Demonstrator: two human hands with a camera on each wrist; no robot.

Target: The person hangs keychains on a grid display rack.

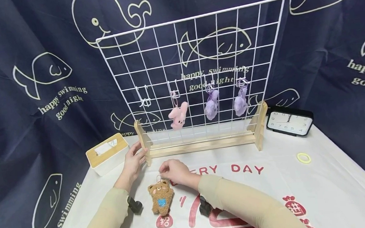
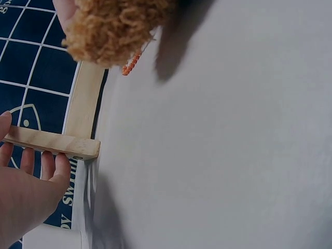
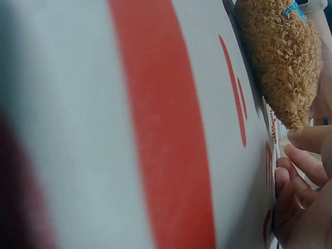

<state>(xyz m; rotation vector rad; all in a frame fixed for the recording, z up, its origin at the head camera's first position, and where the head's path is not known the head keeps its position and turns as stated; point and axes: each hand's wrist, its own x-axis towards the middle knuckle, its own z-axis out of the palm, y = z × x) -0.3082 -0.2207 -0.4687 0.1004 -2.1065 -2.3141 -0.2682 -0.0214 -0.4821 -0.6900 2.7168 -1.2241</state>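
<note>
My left hand [image 1: 134,162] holds the left wooden leg [image 1: 143,145] of a white wire grid rack, thumb on one side and fingers on the other in the left wrist view. A brown bear plush keychain [image 1: 161,198] with a blue patch lies on the tabletop in front of the rack. At its top, my right hand [image 1: 175,171] pinches the thin chain loop [image 1: 158,178]. Orange-red chain beads [image 2: 132,65] show beside the plush in the left wrist view. The right fingertips are partly hidden in the head view.
From hooks on the grid hang a pink plush [image 1: 179,117] and two purple plushes [image 1: 212,106]; the leftmost hook [image 1: 144,102] holds nothing. A tissue box [image 1: 108,154] stands left, a clock [image 1: 290,121] right. A yellow ring [image 1: 303,158] lies on the white tablecloth [image 1: 284,177].
</note>
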